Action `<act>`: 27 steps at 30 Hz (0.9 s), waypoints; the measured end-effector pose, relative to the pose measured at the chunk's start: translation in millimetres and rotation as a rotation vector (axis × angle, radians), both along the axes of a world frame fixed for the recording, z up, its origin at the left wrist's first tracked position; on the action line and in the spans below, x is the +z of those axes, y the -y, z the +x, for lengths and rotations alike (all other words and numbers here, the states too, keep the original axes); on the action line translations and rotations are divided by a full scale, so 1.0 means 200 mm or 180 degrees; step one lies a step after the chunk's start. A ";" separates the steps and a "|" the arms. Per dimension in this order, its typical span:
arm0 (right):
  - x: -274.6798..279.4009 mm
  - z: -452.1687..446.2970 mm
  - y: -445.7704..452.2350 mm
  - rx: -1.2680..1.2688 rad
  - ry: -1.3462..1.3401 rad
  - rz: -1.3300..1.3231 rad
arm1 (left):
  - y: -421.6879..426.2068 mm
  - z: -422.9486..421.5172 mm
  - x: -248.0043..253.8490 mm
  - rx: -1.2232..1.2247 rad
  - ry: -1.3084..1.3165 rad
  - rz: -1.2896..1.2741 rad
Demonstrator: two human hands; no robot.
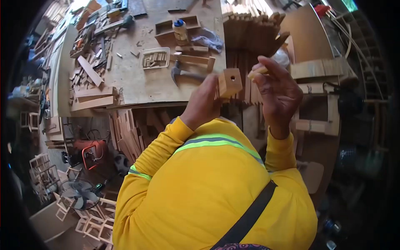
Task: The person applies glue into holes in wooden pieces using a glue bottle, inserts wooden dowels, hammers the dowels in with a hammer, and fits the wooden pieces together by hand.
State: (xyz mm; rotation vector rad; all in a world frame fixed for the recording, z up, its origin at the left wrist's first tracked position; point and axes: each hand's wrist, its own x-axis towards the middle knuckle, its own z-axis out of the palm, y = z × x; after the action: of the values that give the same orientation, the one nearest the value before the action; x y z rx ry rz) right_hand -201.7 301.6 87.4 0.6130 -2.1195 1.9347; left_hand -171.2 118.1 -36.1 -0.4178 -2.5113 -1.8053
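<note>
My left hand [204, 101] is closed around a wooden block [230, 82] whose end face, with one round dark hole, points up toward me. Apart from it on the right, my right hand [278, 89] pinches a small pale wooden dowel [257, 74] between thumb and fingers. Just beyond my left hand a claw hammer [177, 74] lies on the workbench [137, 89]. A white tray [154, 58] of short dowels sits left of the hammer. Behind it stands a glue bottle [180, 32] with a blue cap, by an open wooden box [164, 28].
Wood offcuts [89, 71] and tools crowd the bench's left side. A crumpled plastic bag [208, 39] lies near the glue. Stacked boards [254, 35] stand at the right. Below left are an orange machine [89, 152], a fan [79, 194] and wooden frames [93, 223].
</note>
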 end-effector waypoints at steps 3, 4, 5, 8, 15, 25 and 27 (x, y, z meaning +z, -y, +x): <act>-0.03 0.03 0.03 -0.0103 -0.0151 0.0022 | -0.02 -0.01 0.00 0.0391 -0.0472 0.0005; -0.03 0.02 0.03 -0.0100 -0.0270 0.0034 | -0.02 -0.02 0.00 0.0373 -0.0483 0.0012; -0.02 0.01 0.02 -0.0104 -0.0289 0.0040 | -0.02 -0.02 0.00 0.0387 -0.0505 -0.0013; -0.02 -0.01 0.03 0.0108 -0.0437 0.0491 | 0.00 -0.01 0.01 0.0450 -0.0535 -0.0067; -0.03 -0.05 0.09 0.0019 -0.0734 0.0809 | 0.02 -0.02 0.00 0.0242 -0.0414 -0.0119; -0.03 -0.04 0.09 0.0028 -0.0798 0.0439 | 0.00 -0.02 0.02 0.0177 -0.0560 -0.0045; -0.05 -0.03 0.07 -0.0003 -0.0849 0.0480 | 0.01 -0.02 0.03 0.0219 -0.0594 -0.0159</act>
State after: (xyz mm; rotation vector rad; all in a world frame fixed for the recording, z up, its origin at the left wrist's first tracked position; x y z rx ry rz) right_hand -207.8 287.3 77.1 0.8464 -2.1043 1.5985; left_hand -174.2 116.3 -29.8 -0.4717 -2.4169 -1.6021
